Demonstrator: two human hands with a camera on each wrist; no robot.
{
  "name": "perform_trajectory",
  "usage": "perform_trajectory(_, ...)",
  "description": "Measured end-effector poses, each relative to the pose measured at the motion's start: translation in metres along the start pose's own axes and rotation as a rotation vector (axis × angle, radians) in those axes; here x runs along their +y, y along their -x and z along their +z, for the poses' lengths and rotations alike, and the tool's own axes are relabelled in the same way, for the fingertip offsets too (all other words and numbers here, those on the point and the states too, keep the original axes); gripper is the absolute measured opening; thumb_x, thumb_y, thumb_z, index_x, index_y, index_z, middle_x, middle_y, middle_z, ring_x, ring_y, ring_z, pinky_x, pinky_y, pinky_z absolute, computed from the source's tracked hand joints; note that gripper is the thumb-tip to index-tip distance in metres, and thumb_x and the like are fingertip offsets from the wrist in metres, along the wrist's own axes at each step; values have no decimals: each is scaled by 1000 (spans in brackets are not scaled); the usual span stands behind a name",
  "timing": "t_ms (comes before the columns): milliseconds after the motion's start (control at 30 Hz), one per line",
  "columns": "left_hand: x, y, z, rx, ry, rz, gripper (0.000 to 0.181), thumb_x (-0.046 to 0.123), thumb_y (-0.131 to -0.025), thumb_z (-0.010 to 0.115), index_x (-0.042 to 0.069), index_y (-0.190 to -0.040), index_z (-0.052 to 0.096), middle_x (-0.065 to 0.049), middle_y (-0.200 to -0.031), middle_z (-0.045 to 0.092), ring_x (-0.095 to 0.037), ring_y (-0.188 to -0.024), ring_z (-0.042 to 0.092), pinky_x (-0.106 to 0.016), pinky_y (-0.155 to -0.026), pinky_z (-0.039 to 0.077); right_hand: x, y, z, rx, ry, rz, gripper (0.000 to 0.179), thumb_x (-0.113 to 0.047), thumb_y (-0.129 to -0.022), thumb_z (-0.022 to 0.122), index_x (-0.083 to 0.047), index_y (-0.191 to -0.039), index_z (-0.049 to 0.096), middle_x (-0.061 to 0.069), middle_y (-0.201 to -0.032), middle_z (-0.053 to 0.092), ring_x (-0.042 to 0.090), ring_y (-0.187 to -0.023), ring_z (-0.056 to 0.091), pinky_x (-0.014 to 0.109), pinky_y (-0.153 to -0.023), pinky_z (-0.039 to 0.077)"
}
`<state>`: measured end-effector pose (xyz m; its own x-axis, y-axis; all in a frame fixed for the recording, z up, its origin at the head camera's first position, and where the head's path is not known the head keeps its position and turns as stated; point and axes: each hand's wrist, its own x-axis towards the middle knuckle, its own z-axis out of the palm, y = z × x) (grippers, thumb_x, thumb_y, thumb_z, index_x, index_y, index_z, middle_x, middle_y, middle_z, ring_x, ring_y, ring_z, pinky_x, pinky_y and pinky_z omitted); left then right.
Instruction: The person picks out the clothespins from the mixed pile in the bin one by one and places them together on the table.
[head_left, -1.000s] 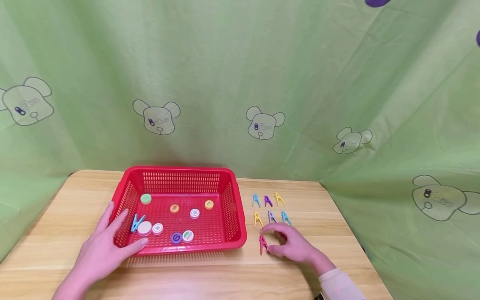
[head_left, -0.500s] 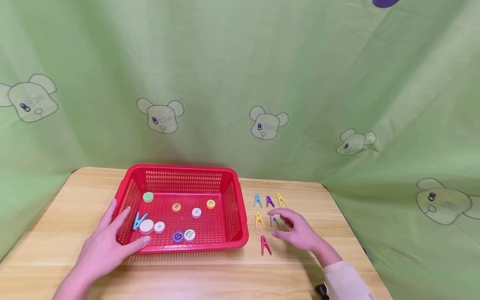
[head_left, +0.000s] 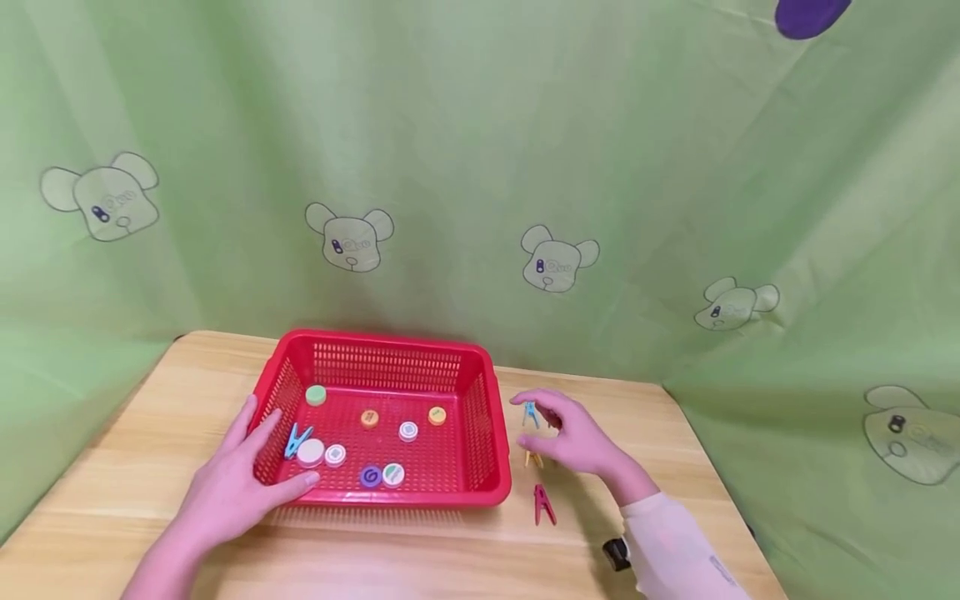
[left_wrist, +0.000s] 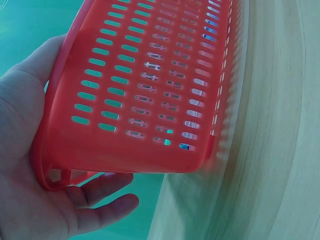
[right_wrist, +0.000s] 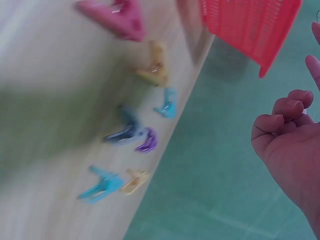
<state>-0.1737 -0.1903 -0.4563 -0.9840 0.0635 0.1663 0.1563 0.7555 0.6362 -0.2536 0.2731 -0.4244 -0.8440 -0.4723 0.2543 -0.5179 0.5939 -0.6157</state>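
Observation:
My left hand [head_left: 228, 487] rests at the near left corner of a red mesh basket [head_left: 420, 498], fingers spread over the rim. In the left wrist view, its thumb and fingers lie about the basket's end. My right hand [head_left: 570, 433] hovers over small clothespins, thumb and index finger apart with nothing between them. Below it, the head view shows a blue clothespin [head_left: 531, 414], a yellow clothespin [head_left: 533, 459] and a red-pink clothespin [head_left: 543, 505]. The hand hides others; the right wrist view shows purple [right_wrist: 147, 140], greyish [right_wrist: 125, 127], blue [right_wrist: 102, 184] and yellow clothespins [right_wrist: 134, 181] on the table.
Inside the basket lie a light blue clothespin [head_left: 297, 440] and several round caps, among them a green cap [head_left: 316, 395] and a purple cap [head_left: 371, 476]. A green curtain [head_left: 450, 167] hangs behind the wooden table [head_left: 360, 554].
My right hand has risen from beside the red-pink clothespin and moved away toward the far clothespins, empty. The left hand has stayed on the basket. The head view has shifted slightly.

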Motion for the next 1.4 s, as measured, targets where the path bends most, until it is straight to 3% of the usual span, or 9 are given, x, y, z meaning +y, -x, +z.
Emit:
perform_trajectory(100, 0, 0, 1, -1, -1, -2, 115, 71, -74, 74, 0, -154, 33, -18, -165, 5, -55, -134, 33, -73, -89, 41, -8, -12, 1, -23, -13, -7, 50, -17, -84, 83, -15, -130, 65, -3, -113, 62, 16, -94, 55, 36, -81, 51)
perform_trajectory(233, -1, 0, 2, 8, -6, 3, 115, 73, -73, 74, 0, -154, 35, -18, -165, 5, -55, -134, 34, -72, -89, 41, -20, -28, 2, -59, -14, 1, 50, -20, -85, 82, -16, -131, 64, 0, -128, 60, 17, -118, 53, 44, -100, 46)
perform_trajectory(367, -1, 0, 2, 17, -7, 5, 115, 72, -73, 74, 1, -154, 35, -17, -165, 5, -55, -132, 35, -72, -89, 41, -36, -48, 1, -75, 17, -60, 50, -22, -84, 81, -21, -130, 64, 2, -119, 61, 22, -109, 55, 44, -94, 47)
perform_trajectory(433, -1, 0, 1, 21, -5, 0, 114, 72, -73, 74, 1, -154, 35, -17, -165, 5, -55, -132, 36, -72, -89, 41, -43, -59, 2, -78, 35, -94, 49, -23, -83, 82, -25, -129, 64, -3, -114, 61, 23, -102, 55, 42, -87, 48)
perform_trajectory(567, -1, 1, 1, 33, 3, -4, 113, 70, -74, 75, 0, -153, 36, -18, -165, 7, -55, -132, 37, -71, -89, 42, -56, -80, 9, -99, 52, -126, 48, -24, -83, 82, -27, -127, 64, -8, -104, 59, 16, -91, 52, 40, -76, 49)
perform_trajectory(700, -1, 1, 2, 33, 5, -3, 114, 72, -73, 74, 0, -153, 37, -18, -165, 8, -55, -132, 36, -71, -89, 42, -63, -96, 19, -137, 46, -146, 48, -26, -83, 81, -24, -128, 65, -9, -113, 60, 13, -98, 53, 42, -82, 49)
perform_trajectory(1000, 0, -3, 3, 13, 10, -21, 113, 70, -73, 76, 4, -155, 35, -16, -166, 6, -52, -136, 33, -71, -90, 42, -81, -127, 41, -187, 30, -187, 50, -29, -83, 81, -20, -130, 64, 4, -122, 62, 24, -111, 57, 45, -93, 46)
perform_trajectory(1400, 0, -3, 2, 20, 15, -20, 114, 73, -73, 73, 4, -155, 35, -15, -166, 6, -54, -134, 34, -72, -91, 41, -111, -168, 84, -352, -7, -190, 51, -33, -85, 79, -26, -132, 62, -5, -130, 58, 17, -122, 50, 40, -97, 47)
